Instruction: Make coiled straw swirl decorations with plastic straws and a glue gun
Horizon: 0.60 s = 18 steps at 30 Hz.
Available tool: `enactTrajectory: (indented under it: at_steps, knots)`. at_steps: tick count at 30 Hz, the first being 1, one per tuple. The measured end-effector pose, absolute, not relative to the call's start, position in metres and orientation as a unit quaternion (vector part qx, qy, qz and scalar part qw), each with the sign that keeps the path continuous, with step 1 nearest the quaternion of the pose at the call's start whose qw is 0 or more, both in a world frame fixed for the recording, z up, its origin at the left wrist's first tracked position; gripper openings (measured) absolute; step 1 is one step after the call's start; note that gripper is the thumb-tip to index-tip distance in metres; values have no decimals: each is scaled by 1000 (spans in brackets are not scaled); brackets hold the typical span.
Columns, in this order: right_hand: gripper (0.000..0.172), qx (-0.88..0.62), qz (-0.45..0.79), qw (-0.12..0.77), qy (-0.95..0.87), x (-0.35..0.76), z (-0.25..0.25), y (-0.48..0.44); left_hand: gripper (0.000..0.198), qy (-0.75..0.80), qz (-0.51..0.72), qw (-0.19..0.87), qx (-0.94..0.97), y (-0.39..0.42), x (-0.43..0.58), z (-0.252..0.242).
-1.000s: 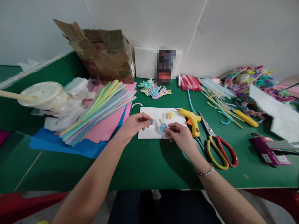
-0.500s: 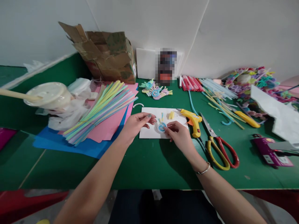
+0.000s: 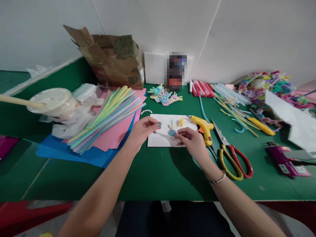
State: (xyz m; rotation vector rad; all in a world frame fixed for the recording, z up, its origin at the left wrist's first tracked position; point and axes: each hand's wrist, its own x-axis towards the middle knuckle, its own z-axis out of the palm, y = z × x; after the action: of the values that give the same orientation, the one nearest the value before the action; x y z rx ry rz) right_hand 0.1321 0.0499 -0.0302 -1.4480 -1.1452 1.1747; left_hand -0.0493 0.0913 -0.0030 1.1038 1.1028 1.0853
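My right hand [image 3: 191, 140] pinches a small blue spiral of pipe cleaner [image 3: 172, 132] with short blue and yellow prongs at its top. The spiral is tilted above a white board [image 3: 160, 141] on the green table. Over the board's left part, the fingertips of my left hand [image 3: 143, 130] are pressed together; anything between them is too small to make out. A few yellow pieces [image 3: 181, 122] lie on the board behind the spiral. Beside my right hand, a yellow glue gun [image 3: 203, 126] rests with its nozzle over the board's corner.
Red-and-yellow-handled scissors [image 3: 229, 153] and a yellow cutter [image 3: 261, 125] lie to the right. Pipe cleaners [image 3: 106, 120] cover coloured paper on the left, near a cardboard box [image 3: 113, 62]. Finished spiral pieces [image 3: 165, 97] sit behind the board. A purple device [image 3: 283, 161] is far right.
My right hand has turned the blue spiral so it shows more edge-on. My left hand's fingers have drawn closer together, with the thumb nearer the fingertips.
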Motion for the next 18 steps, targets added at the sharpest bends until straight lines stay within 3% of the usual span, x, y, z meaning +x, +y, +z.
enactTrajectory:
  at_steps: [3, 7, 12, 18]
  knots:
    - [19, -562, 441, 453, -533, 136, -30, 54, 26, 459, 485, 577, 470, 93, -50, -3]
    - [8, -508, 302, 417, -690, 142, -32, 66, 23, 451, 501, 575, 463, 95, -52, -4]
    - [16, -422, 199, 354, -810, 147, -37, 72, 19, 465, 489, 567, 471, 94, -52, -4]
    - [26, -430, 232, 312, -815, 151, -32, 64, 15, 462, 447, 558, 525, 93, -52, -8]
